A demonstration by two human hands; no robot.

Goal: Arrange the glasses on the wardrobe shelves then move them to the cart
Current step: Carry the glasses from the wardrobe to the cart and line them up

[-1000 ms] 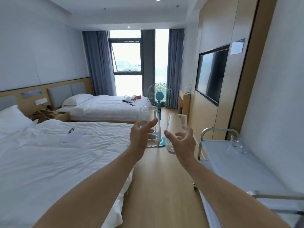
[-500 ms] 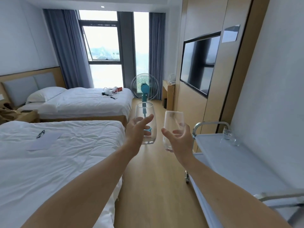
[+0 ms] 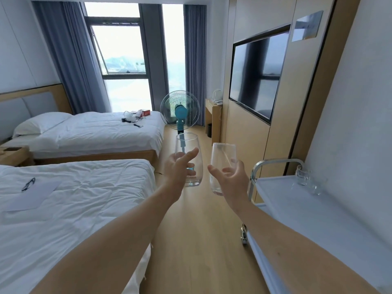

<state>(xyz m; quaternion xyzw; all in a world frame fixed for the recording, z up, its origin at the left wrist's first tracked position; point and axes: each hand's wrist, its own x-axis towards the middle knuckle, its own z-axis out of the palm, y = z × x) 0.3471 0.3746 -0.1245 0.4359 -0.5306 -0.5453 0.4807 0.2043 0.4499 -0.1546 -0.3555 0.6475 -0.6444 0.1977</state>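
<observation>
Over the pale wooden floor (image 3: 199, 230), the left hand (image 3: 178, 169) curls round a clear stemless glass (image 3: 187, 158). Beside it the right hand (image 3: 232, 181) grips a second clear tumbler (image 3: 221, 160). Farther right, small clear glasses (image 3: 303, 176) stand on the white metal-railed cart (image 3: 297, 209).

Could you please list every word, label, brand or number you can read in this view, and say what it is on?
None can be read.
Red box on the far bed: any print is too small to tell.
Paper on the near bed: no writing shows.
Metal plate above the TV: only reflections.
The glass in the left hand and the one in the right hand carry no marks.
</observation>
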